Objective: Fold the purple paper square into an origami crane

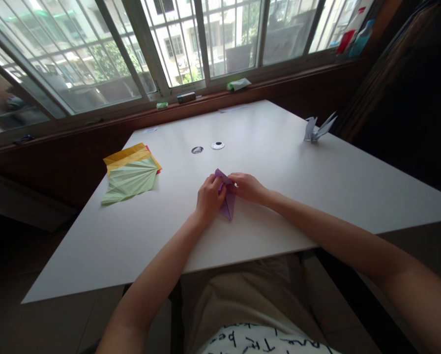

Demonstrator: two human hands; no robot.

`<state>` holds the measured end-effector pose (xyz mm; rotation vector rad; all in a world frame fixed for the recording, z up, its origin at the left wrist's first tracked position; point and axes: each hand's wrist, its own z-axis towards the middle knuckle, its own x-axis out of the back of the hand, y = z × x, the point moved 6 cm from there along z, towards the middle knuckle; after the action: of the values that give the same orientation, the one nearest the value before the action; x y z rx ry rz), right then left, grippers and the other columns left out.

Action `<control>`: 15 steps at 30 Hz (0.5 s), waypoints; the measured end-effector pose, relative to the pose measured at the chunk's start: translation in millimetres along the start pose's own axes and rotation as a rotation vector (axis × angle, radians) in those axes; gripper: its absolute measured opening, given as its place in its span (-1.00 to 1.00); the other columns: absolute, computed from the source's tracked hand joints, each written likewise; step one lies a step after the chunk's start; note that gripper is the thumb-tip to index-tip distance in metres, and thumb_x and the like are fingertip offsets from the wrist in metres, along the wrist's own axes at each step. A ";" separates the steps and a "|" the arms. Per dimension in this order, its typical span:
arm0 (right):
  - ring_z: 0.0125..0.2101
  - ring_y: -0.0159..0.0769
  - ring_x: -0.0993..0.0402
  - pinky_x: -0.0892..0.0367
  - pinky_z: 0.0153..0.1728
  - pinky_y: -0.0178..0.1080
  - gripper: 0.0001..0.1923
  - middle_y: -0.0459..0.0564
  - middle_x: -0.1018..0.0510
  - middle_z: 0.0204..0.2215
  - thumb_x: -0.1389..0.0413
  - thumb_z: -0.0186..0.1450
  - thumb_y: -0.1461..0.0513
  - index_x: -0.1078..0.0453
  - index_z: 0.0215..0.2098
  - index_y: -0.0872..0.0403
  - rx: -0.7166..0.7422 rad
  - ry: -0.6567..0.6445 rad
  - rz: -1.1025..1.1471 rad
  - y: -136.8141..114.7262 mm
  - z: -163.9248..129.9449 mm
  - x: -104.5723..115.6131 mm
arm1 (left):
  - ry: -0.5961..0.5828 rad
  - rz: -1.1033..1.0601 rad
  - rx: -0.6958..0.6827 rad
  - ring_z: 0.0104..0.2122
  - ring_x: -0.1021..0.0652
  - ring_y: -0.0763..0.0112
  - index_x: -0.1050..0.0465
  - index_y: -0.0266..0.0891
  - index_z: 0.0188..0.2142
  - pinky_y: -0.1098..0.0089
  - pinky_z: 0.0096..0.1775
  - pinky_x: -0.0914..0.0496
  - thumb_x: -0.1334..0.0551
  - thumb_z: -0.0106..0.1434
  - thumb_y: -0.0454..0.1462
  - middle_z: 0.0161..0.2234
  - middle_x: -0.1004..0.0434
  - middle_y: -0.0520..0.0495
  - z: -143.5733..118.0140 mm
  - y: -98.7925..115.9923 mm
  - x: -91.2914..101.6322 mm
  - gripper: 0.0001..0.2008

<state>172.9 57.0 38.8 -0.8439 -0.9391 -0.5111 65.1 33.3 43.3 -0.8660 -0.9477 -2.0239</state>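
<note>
White table (286, 196) fills most of the view, with a stack of creased green, yellow and red sheets (132, 174) on its left side and a finished pale paper crane (318, 129) at the far right. Near the middle, both hands meet on a purple paper (227, 204), already folded to a narrow, pointed shape; judging by the crane, several folds are done and the wings and neck remain. The left hand (209, 199) closes on its left edge, and the right hand (246, 187) pinches the top. The paper's lower tip lies flat on the table between the wrists.
</note>
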 end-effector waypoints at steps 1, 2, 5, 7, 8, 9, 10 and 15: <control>-0.50 -0.44 -0.22 -0.05 -0.48 -0.41 -0.89 -0.07 -0.41 -0.49 0.03 0.18 0.31 -0.29 -0.48 0.12 -0.003 -0.002 -0.005 -0.1 0.0 0.1 | 0.003 -0.002 -0.002 -0.25 -0.43 0.38 -0.32 -0.22 -0.29 0.43 -0.27 -0.32 -0.05 0.21 -0.33 -0.26 -0.40 -0.08 -0.2 0.0 0.0 -0.89; -0.50 -0.44 -0.23 -0.04 -0.48 -0.40 -0.89 -0.07 -0.42 -0.49 0.03 0.18 0.31 -0.29 -0.48 0.12 -0.008 -0.003 -0.011 -0.1 0.0 0.3 | 0.006 -0.004 -0.003 -0.25 -0.43 0.38 -0.32 -0.21 -0.28 0.43 -0.27 -0.32 -0.05 0.20 -0.34 -0.26 -0.39 -0.08 -0.3 -0.1 0.1 -0.89; -0.49 -0.42 -0.26 -0.04 -0.48 -0.39 -0.88 -0.06 -0.44 -0.47 0.04 0.19 0.31 -0.30 -0.47 0.11 -0.029 -0.008 -0.027 0.5 0.3 0.6 | 0.017 -0.019 0.004 -0.25 -0.43 0.39 -0.31 -0.20 -0.26 0.43 -0.28 -0.32 -0.04 0.20 -0.35 -0.25 -0.39 -0.07 -0.5 -0.8 1.1 -0.87; -0.47 -0.41 -0.28 -0.05 -0.47 -0.38 -0.88 -0.05 -0.46 -0.45 0.04 0.20 0.30 -0.31 -0.45 0.11 -0.049 -0.006 -0.041 1.7 0.5 0.7 | 0.035 -0.044 0.008 -0.25 -0.44 0.40 -0.29 -0.18 -0.23 0.43 -0.28 -0.33 -0.04 0.20 -0.36 -0.24 -0.39 -0.06 -0.3 -1.4 2.4 -0.85; -0.46 -0.40 -0.30 -0.05 -0.46 -0.38 -0.88 -0.05 -0.46 -0.44 0.05 0.21 0.29 -0.31 -0.44 0.10 -0.062 -0.002 -0.050 2.6 0.5 1.0 | 0.048 -0.059 0.011 -0.25 -0.44 0.41 -0.28 -0.17 -0.23 0.43 -0.27 -0.33 -0.04 0.20 -0.36 -0.23 -0.40 -0.06 -0.2 -1.9 3.3 -0.84; -0.45 -0.39 -0.30 -0.05 -0.46 -0.37 -0.87 -0.04 -0.47 -0.44 0.05 0.21 0.29 -0.32 -0.43 0.10 -0.078 0.004 -0.064 3.6 0.5 1.4 | 0.064 -0.075 0.020 -0.25 -0.45 0.41 -0.26 -0.16 -0.22 0.43 -0.27 -0.34 -0.04 0.19 -0.37 -0.22 -0.40 -0.05 -0.1 -2.7 4.2 -0.83; -0.45 -0.38 -0.31 -0.05 -0.46 -0.37 -0.87 -0.04 -0.47 -0.43 0.04 0.21 0.28 -0.32 -0.42 0.10 -0.094 0.011 -0.077 4.5 0.5 2.0 | 0.081 -0.088 0.037 -0.25 -0.46 0.41 -0.25 -0.16 -0.21 0.43 -0.26 -0.34 -0.04 0.19 -0.38 -0.22 -0.40 -0.05 -0.2 -4.2 4.9 -0.83; -0.44 -0.37 -0.33 -0.05 -0.47 -0.36 -0.87 -0.02 -0.49 -0.41 0.05 0.21 0.28 -0.33 -0.41 0.10 -0.158 0.023 -0.109 6.8 -0.3 4.8 | 0.156 -0.119 0.185 -0.27 -0.49 0.39 -0.15 -0.17 -0.12 0.40 -0.30 -0.35 -0.06 0.19 -0.34 -0.25 -0.44 -0.04 -1.8 -14.9 7.1 -0.76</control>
<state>180.3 60.6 40.1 -0.9304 -0.9352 -0.6953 48.8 36.5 43.1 -0.5551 -1.0994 -2.0317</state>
